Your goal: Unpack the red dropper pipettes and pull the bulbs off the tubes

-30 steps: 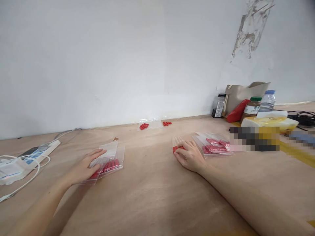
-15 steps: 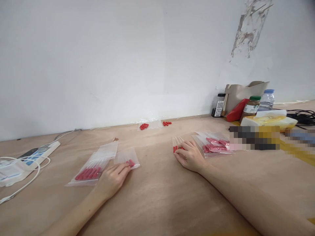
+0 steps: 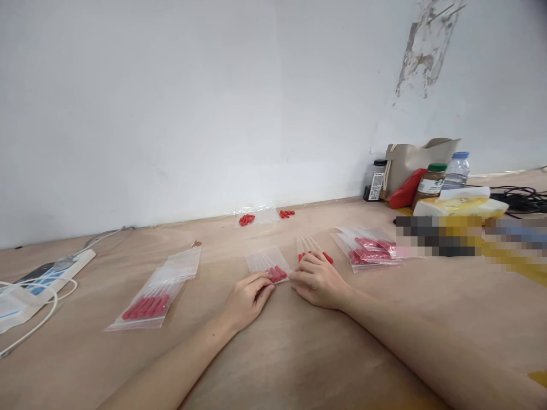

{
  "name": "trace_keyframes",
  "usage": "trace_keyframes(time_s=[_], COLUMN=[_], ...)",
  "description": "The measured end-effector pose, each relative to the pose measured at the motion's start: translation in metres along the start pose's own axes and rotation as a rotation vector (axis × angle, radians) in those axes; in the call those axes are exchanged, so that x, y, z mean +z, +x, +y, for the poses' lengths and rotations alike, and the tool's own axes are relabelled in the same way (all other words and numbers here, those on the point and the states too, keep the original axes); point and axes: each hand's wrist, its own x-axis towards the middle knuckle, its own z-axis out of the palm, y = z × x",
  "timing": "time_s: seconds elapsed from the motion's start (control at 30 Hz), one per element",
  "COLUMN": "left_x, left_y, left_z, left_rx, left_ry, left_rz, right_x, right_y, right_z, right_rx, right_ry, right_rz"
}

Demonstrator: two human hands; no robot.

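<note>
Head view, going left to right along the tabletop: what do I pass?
Power strip → long bag of red pieces → left hand → right hand → pile of filled bags → green-lidded jar → water bottle.

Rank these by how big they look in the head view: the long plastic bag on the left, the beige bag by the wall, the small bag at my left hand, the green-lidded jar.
1. long plastic bag, though it lies nearer the camera
2. beige bag
3. small bag and green-lidded jar look about alike
</note>
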Motion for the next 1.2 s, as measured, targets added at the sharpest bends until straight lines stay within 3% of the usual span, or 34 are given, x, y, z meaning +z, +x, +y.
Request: trace_keyframes(time_s=[0.3,0.6,0.97,1.2], left_x=[0.002,0.005,0.008,0.011], left_y=[0.002,-0.001,0.011,0.011], left_z=[0.001,-0.005,0.005,0.007], left_rx=[-0.249,-0.311,-0.204,-0.142], left_ry=[-0.221,-0.296,-0.181,-0.184], left_rz=[0.024,0.041,0.028,0.019], right_x=[0.003,0.009,0.011,0.015], right_y=[0.003,0.01,0.015,0.016], right_z=[-0.003,-0.006,-0.012,-0.013], right_rx=[-0.039,-0.042,-0.085,-0.075], right_ry=[0.02,-0.004,-0.056,-0.016], right_rz=[0.017,-0.003,0.072,0.024])
